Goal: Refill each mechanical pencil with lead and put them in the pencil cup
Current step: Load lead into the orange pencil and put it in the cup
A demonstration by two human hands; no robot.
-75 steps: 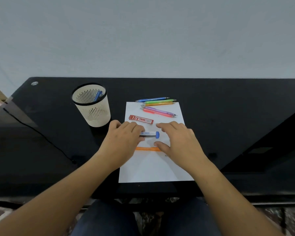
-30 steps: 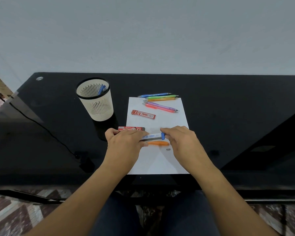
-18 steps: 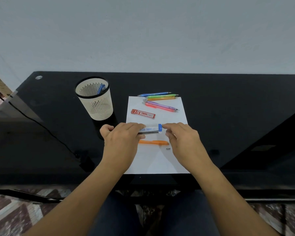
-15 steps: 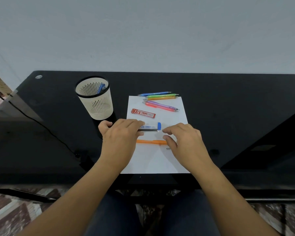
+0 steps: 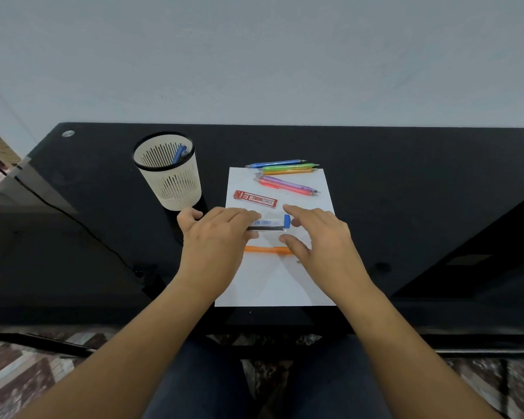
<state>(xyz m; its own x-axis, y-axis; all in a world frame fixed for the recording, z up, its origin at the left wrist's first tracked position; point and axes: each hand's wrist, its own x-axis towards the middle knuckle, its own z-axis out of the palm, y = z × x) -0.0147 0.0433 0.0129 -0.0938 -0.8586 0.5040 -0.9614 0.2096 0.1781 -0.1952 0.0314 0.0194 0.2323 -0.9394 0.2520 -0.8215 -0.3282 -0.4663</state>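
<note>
My left hand point(image 5: 215, 246) pinches the left end of a clear 2B lead case with a blue cap point(image 5: 271, 223) between thumb and fingers, just above the white paper point(image 5: 273, 282). Beside the blue cap, my right hand point(image 5: 324, 243) has its fingers spread and holds nothing. An orange mechanical pencil point(image 5: 262, 249) lies on the paper below the case, partly under my right thumb. Several coloured mechanical pencils point(image 5: 286, 182) lie at the paper's far end. The white slotted pencil cup point(image 5: 170, 179) stands at the left with a blue pencil point(image 5: 179, 152) inside.
A red lead case point(image 5: 255, 199) lies on the paper beyond my hands. A tiny grey piece point(image 5: 298, 262) sits by my right hand. The black glass desk point(image 5: 406, 192) has a cable point(image 5: 82, 225) running across its left side.
My right hand has let go of the blue-capped end of the lead case and opened. My left hand has moved the case a little away from the orange pencil.
</note>
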